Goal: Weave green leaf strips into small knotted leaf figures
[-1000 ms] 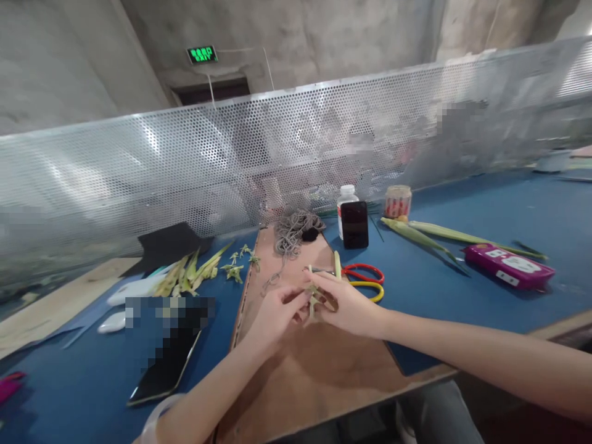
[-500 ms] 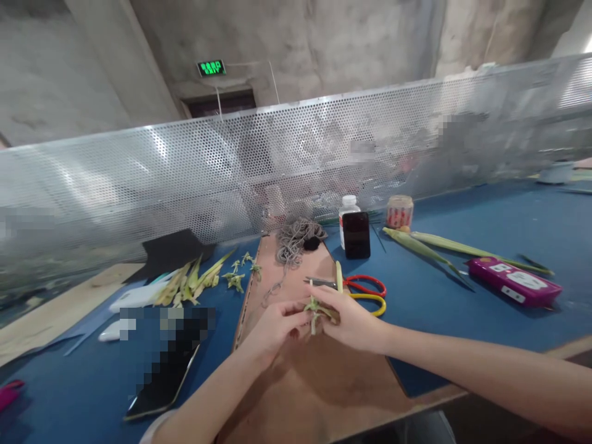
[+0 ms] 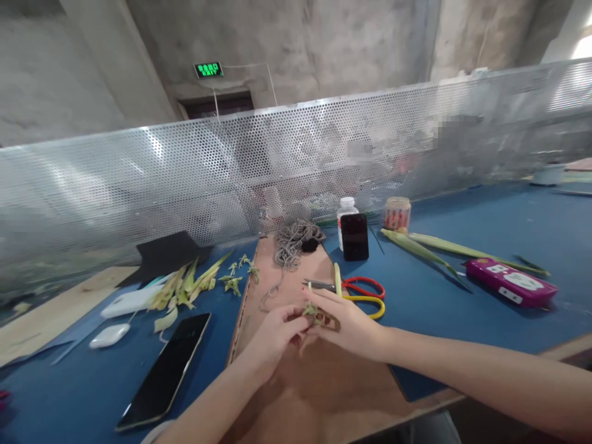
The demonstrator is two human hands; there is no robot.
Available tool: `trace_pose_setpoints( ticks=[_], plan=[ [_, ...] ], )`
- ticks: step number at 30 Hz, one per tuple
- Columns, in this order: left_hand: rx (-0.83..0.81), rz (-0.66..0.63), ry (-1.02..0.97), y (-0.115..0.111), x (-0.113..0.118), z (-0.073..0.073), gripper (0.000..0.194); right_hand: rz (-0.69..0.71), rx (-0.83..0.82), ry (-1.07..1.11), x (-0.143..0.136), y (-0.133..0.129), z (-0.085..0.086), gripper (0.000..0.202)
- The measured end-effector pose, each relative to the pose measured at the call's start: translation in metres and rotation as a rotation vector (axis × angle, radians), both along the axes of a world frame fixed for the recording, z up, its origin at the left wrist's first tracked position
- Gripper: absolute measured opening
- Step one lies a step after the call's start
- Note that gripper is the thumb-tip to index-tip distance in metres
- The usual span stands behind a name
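Observation:
Over the brown board (image 3: 296, 394), my left hand (image 3: 276, 338) pinches a small pale-green knotted leaf piece (image 3: 311, 309) between thumb and fingers. My right hand (image 3: 354, 325) closes on the same piece from the other side, its fingers reaching over the top. Fingers hide much of the piece. Just beyond my right hand lie scissors (image 3: 369, 307) with one red and one yellow handle loop. A pale stalk strip (image 3: 338, 279) crosses the scissors. Several small knotted leaf pieces (image 3: 232, 284) lie left of the board, near a bundle of yellow-green leaf strips (image 3: 187, 285).
Grey cord (image 3: 296, 240) is heaped at the board's far end. A white bottle (image 3: 346, 209), a small black phone-like device (image 3: 355, 237) and a jar (image 3: 398, 214) stand behind. Long leaves (image 3: 423, 251) and a purple pack (image 3: 511, 282) lie right; a phone (image 3: 166, 373) lies left. Perforated metal screen (image 3: 287, 160) behind.
My hands still hold the leaf piece together. The right fingers have come further over it, and less of it shows. The view has shifted slightly.

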State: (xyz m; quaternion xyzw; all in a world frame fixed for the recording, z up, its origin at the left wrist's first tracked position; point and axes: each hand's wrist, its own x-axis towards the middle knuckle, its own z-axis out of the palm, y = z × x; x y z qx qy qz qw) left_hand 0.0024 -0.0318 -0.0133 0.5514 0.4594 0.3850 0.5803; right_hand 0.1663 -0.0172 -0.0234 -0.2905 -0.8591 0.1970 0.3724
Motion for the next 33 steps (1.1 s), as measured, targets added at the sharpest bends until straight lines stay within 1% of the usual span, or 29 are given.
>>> trace_pose_setpoints(
  ticks=[5, 10, 13, 16, 19, 23, 28, 33],
  plan=[
    [0.035, 0.006, -0.027, -0.002, 0.0, 0.002, 0.021, 0.003, -0.072, 0.088, -0.002, 0.002, 0.003, 0.048],
    [0.041, 0.036, -0.09, -0.004, -0.001, 0.003, 0.02, -0.039, -0.089, 0.066, -0.002, 0.003, 0.006, 0.043],
    [0.07, 0.055, -0.086, -0.002, -0.002, 0.0, 0.021, -0.043, -0.072, 0.055, 0.0, 0.002, 0.008, 0.042],
    [0.086, 0.059, -0.135, 0.001, -0.002, -0.004, 0.026, -0.02, -0.036, 0.038, 0.001, 0.002, 0.01, 0.04],
    [0.091, 0.049, -0.159, 0.002, -0.003, -0.006, 0.024, -0.005, -0.008, 0.022, 0.003, 0.003, 0.011, 0.041],
    [0.083, 0.045, -0.15, 0.001, -0.002, -0.003, 0.021, 0.025, 0.0, 0.02, 0.003, 0.002, 0.01, 0.044],
    [0.065, 0.05, -0.131, -0.001, -0.002, 0.001, 0.022, 0.046, -0.017, 0.025, 0.002, 0.002, 0.009, 0.051],
    [0.035, 0.056, -0.112, -0.002, -0.003, 0.004, 0.023, 0.061, -0.05, 0.048, 0.003, 0.002, 0.01, 0.046]
  ],
)
